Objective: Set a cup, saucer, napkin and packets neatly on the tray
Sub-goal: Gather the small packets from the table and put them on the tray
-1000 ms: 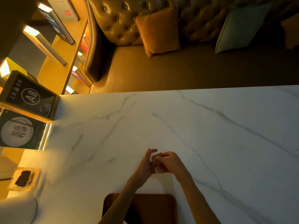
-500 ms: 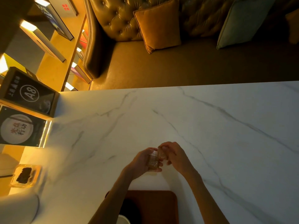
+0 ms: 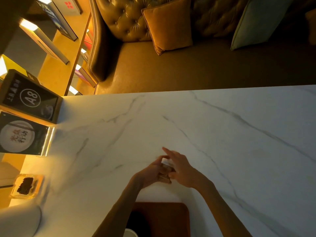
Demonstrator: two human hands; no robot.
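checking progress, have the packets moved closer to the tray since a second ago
No. The packets, in the grip of the left hand, lie about as far beyond the tray as before.

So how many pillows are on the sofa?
2 for sure: an orange pillow leaning on the sofa back, and a pale green pillow to its right. Another may be cut off at the right edge.

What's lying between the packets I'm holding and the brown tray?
Nothing: the head view shows only a bare strip of the marble table between the packets and the tray.
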